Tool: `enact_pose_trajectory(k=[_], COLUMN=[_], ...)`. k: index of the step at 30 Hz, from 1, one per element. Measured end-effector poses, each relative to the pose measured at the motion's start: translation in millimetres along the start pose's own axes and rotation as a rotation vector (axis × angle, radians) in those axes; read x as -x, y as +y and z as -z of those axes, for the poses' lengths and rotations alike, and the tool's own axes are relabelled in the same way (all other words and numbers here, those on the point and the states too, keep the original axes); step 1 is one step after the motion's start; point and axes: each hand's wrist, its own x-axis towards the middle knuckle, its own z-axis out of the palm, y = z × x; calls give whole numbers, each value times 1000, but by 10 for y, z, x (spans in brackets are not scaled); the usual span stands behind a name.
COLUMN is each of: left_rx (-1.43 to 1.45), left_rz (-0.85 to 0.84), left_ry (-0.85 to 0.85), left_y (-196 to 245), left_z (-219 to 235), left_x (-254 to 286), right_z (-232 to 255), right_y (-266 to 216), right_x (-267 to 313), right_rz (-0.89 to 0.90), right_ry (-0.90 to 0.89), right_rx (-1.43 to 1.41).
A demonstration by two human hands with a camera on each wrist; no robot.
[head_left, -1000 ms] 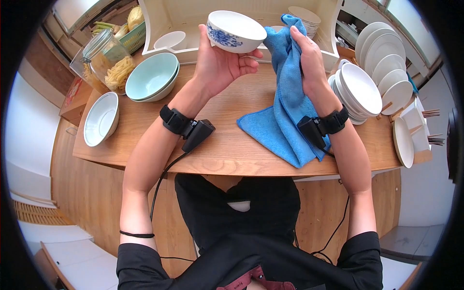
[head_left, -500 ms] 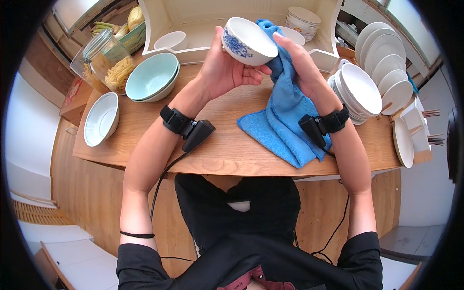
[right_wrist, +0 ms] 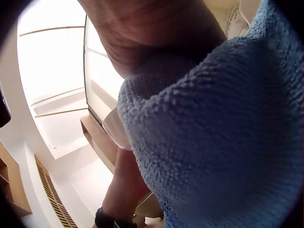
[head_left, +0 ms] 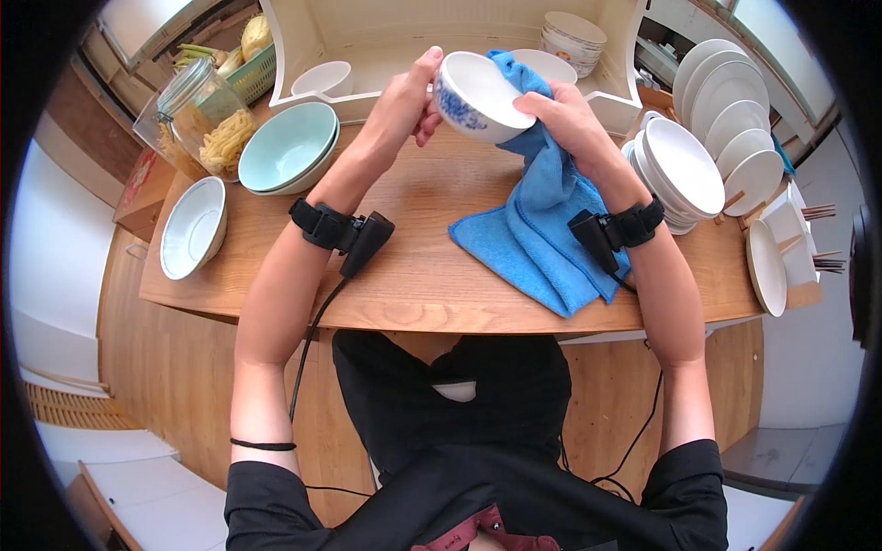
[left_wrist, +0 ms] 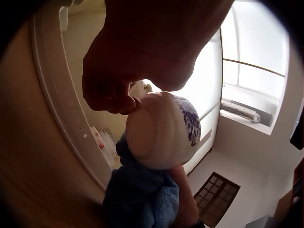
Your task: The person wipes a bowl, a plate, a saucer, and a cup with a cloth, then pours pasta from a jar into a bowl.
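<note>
A white bowl (head_left: pixel 480 92) with a blue floral pattern is held up over the table, tilted. My right hand (head_left: pixel 571 124) grips its right rim, thumb over the edge, with a blue cloth (head_left: pixel 551 220) bunched under the fingers. The cloth also lies inside the far rim and trails down onto the table. Beside the bowl's left side is my left hand (head_left: pixel 397 115), thumb raised near the rim and fingers loosely bent. In the left wrist view, its fingertips are right at the base of the bowl (left_wrist: pixel 159 128). Cloth covers most of the right wrist view.
Pale green bowls (head_left: pixel 289 147) and a white bowl (head_left: pixel 193 228) stand left, near a glass jar of pasta (head_left: pixel 207 119). Stacked white bowls (head_left: pixel 684 170) and racked plates (head_left: pixel 726 92) are at right. Behind is a cream cabinet (head_left: pixel 367 37) with more bowls inside.
The bowl has moved right and slightly down, toward the right hand. The left hand has come from beneath it to its left side; the right hand now grips the rim with the cloth.
</note>
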Motion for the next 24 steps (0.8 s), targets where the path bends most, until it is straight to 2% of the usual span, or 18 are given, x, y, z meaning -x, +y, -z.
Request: enact_pose_trajectory(k=[2,4,5,9,10,12,14,16,18,19,21,24], left_rx=[19,-147,-208,-416,-419,-647,-659,-701,-730,-789,-892,-1070], left_rz=[23,8,85,107,103,242,272,363,341,305,251,201], left_ry=[52,-61,-189,-345,-350,-290,-300,-282,-278,-236,-151,-139], left_y=[105,146,182,222,233,265,168,96,126,132,143,74], left_z=[-26,32,120,170,178,219,289,318,293,296,282,355], left_x=[52,60,32,118,118,111,76,36,56,54,56,34], right_z=[-24,-46,-64,-129,-119,-70,-66,-24,-7,-10,-17,-58], right_y=[-1,1,17,-10,-27,-42,-62,-24,-15,-41,-111,-187], right_x=[8,21,22,38,46,29,17,-30,-33,-16,-1,40], right_rz=[71,52,76,126,129,98,162,216,358,359,380,456], right_ry=[-45,-38,-27,17,29,46,153,180,232,246,244,223], right_rx=[175,216,206,175,166,154,2,3,-29,-33,-307,-404])
